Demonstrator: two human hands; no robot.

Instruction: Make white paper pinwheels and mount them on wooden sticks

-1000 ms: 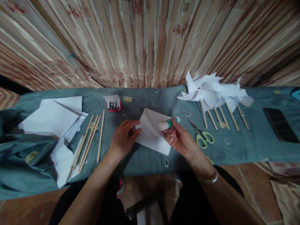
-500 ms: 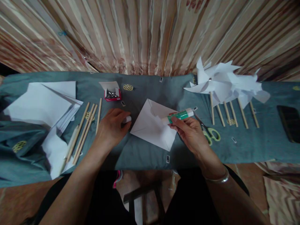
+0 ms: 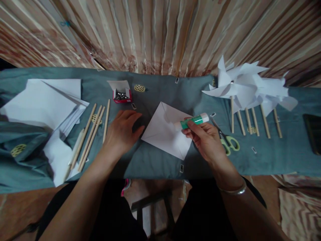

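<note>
My right hand (image 3: 205, 135) is closed around a green and white glue stick (image 3: 194, 121), holding it at a slant over the right part of a creased white paper square (image 3: 168, 134). Fold lines run in from the square's corners. To the left of the paper, my left hand (image 3: 124, 130) rests near the cloth, its thumb and index finger parted with nothing visible between them. The small white cap is out of sight. Just right of my right hand lie scissors with light green handles (image 3: 230, 144), partly covered.
At left lie white paper sheets (image 3: 42, 103), wooden sticks (image 3: 91, 140) and a white pencil-like stick. A red box of metal pins (image 3: 122, 97) stands open behind my left hand. Paper pinwheels (image 3: 240, 83) on sticks lie at right, beside a dark phone (image 3: 312, 134). Pleated curtain hangs behind.
My left hand has opened, and the white cap it pinched is no longer visible. My right hand keeps hold of the glue stick. The whole view has shifted slightly.
</note>
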